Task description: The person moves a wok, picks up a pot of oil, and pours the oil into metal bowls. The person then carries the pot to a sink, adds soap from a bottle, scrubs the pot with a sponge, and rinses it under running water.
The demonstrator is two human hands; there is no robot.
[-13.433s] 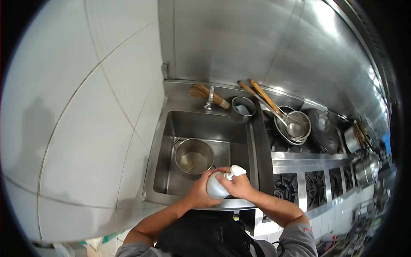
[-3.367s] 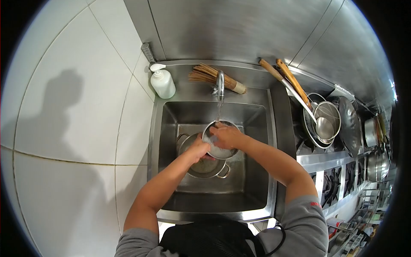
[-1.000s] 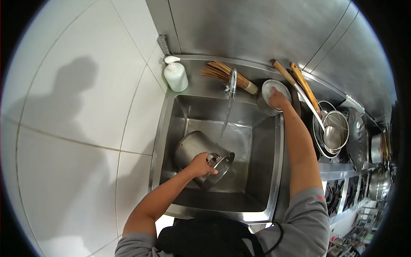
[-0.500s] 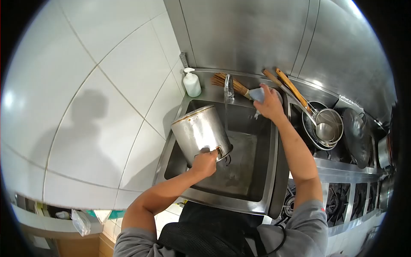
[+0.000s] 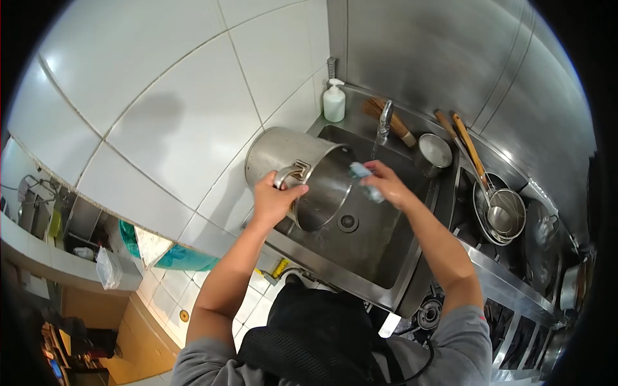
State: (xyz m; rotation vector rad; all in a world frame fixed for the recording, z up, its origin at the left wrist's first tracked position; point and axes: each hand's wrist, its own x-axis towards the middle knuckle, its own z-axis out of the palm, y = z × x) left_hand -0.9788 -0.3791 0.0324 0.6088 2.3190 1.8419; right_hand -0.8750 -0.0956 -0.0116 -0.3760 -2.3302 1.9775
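Observation:
My left hand (image 5: 275,201) is closed around the loop handle of a large steel stockpot (image 5: 280,151). The pot lies tilted over the left part of the sink (image 5: 376,260), its mouth turned to the right. Just outside that mouth, my right hand (image 5: 389,184) pinches a pale blue sponge (image 5: 362,171). Water runs thinly from the faucet (image 5: 385,122) behind the sponge. The sink's drain (image 5: 347,223) shows below the pot's rim.
Behind the sink stand a white pump bottle (image 5: 334,101), a bamboo brush (image 5: 396,125) and a small metal pot (image 5: 433,153). To the right, a wok (image 5: 479,206) holds strainers and a ladle (image 5: 499,219). Stove burners (image 5: 430,314) sit at the lower right.
The stockpot has swung from bottom-up to lying on its side, mouth to the right. My right hand has come from behind the sink toward the pot's mouth with the sponge. The view has turned.

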